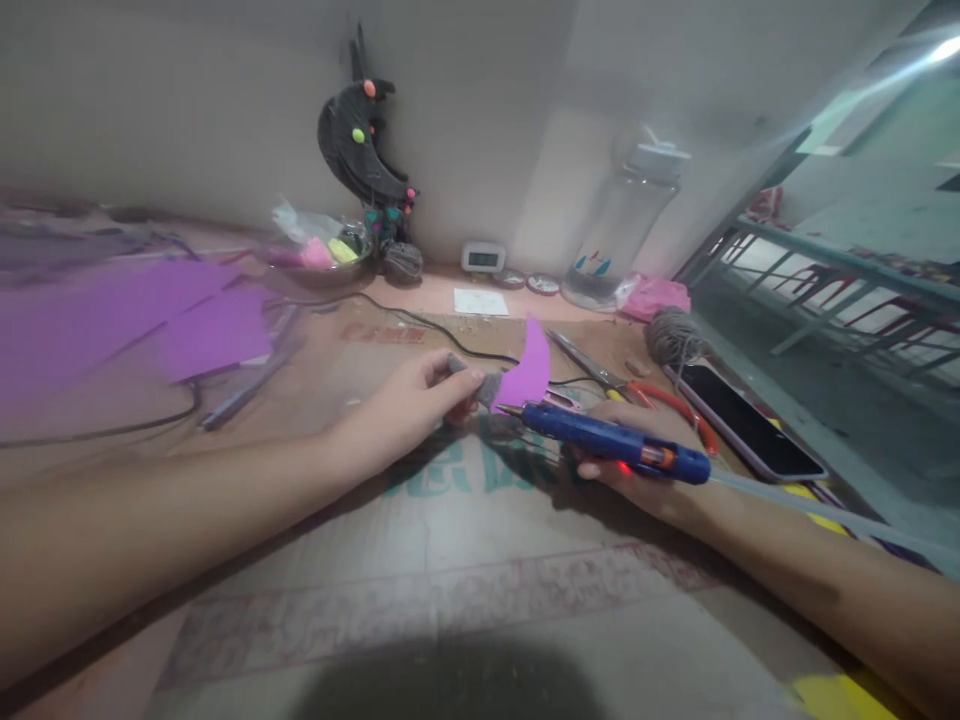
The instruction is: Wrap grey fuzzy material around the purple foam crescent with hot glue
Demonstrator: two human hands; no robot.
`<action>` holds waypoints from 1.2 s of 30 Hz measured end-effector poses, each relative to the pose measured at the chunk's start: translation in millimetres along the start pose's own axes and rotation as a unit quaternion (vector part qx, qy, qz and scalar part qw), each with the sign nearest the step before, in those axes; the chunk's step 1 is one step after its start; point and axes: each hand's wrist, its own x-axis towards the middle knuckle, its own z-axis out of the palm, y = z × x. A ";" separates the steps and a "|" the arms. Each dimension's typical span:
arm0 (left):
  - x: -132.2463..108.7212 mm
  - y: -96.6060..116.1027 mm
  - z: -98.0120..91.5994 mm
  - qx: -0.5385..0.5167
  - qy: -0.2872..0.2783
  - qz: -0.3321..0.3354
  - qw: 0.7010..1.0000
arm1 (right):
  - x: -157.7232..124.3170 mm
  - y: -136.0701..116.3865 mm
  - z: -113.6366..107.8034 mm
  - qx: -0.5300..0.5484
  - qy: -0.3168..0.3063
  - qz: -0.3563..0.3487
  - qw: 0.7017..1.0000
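My left hand [442,390] pinches a curved purple crescent piece [531,366] by its lower left part, where grey yarn [489,388] covers it. The bare purple tip points up and away. In my right hand [630,440] is a blue glue gun [600,432], its handle mostly hidden by the fingers. A small red light glows on its side, and a long clear glue stick [795,505] sticks out of its back end. The gun's nozzle points left, close to the crescent's lower edge; whether they touch I cannot tell.
Orange-handled scissors [660,395], a phone [750,420] and a grey yarn ball [673,338] lie at the right. Purple sheets [127,310] spread at the left. Behind stand a bowl [322,268], a clear bottle [619,230] and a small digital clock [482,258]. A dark crescent ornament [360,145] hangs on the wall.
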 end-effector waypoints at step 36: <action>0.1 0.3 0.8 0.008 -0.018 -0.010 1.000 | 3.9 -3.0 -2.1 -0.095 -0.048 -0.050 0.993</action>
